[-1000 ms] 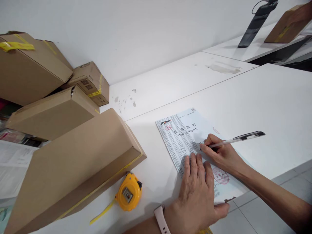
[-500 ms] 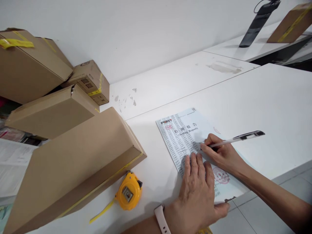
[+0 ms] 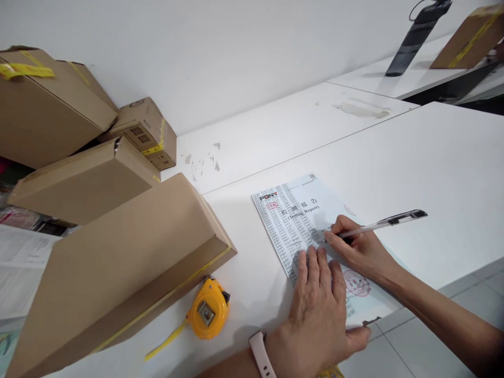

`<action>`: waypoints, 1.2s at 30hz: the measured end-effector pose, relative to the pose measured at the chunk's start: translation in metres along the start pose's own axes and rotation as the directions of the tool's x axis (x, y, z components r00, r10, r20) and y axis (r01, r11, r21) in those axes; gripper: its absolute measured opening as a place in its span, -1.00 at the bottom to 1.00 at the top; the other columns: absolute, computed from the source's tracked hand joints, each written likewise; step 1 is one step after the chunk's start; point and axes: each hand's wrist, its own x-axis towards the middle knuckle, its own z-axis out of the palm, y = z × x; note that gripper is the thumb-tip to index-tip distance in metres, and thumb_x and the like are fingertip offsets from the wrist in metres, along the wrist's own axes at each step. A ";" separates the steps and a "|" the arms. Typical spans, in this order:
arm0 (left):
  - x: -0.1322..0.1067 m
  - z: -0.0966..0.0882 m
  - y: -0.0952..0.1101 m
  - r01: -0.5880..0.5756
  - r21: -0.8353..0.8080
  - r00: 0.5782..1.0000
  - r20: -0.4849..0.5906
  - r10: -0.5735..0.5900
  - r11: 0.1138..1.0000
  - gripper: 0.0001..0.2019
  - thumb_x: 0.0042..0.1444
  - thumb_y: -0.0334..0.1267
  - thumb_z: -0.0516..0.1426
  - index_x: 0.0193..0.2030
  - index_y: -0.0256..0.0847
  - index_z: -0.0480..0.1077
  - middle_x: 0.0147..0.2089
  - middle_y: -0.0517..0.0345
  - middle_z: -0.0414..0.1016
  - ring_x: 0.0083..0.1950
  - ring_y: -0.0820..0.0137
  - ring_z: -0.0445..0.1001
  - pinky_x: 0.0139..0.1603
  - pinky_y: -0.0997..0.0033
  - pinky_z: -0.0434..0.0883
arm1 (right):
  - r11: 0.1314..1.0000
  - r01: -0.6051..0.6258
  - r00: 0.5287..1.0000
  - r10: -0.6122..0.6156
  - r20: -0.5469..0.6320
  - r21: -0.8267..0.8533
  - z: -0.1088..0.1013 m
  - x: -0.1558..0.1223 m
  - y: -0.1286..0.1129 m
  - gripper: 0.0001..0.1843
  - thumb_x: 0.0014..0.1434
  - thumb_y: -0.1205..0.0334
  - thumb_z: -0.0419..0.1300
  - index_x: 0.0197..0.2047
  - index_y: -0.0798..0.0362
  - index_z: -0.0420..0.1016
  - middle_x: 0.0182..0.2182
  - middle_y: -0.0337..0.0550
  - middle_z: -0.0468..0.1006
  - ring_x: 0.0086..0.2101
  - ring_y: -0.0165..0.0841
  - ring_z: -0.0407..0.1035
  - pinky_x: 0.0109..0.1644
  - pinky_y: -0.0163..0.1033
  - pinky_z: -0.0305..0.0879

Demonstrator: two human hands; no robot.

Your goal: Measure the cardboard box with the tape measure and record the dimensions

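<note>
A printed report (image 3: 275, 231) headed "Testing Report" lies at the near edge of the white table, with columns of small handwriting down its left part and red stamps on it. My right hand (image 3: 360, 249) is closed around a clear pen with a black cap end (image 3: 388, 221), its tip down at the paper. Flat on the lower left of the report rests my left hand (image 3: 318, 310), fingers stretched out and holding nothing. A pale pink band circles the left wrist. The pen's tip is partly hidden by my right fingers.
Left of the report sits a yellow tape measure (image 3: 208, 310) with a little tape out, beside a large cardboard box (image 3: 129, 262). More boxes (image 3: 55, 105) are stacked behind. A dark bottle (image 3: 415, 42) and another carton (image 3: 466, 39) stand at the far right.
</note>
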 end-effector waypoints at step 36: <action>0.000 0.000 0.001 -0.001 0.000 1.000 0.015 0.001 1.000 -0.10 0.29 0.31 -0.11 0.41 -0.56 0.14 0.44 -0.44 0.22 0.51 -0.15 0.10 0.49 -0.10 -0.02 | 0.999 0.001 0.999 -0.003 -0.042 -0.043 -0.002 -0.001 0.005 -0.68 0.26 0.12 0.20 -0.49 -0.06 0.22 -0.58 -0.31 0.22 -0.54 -0.40 0.05 -0.50 -0.21 0.02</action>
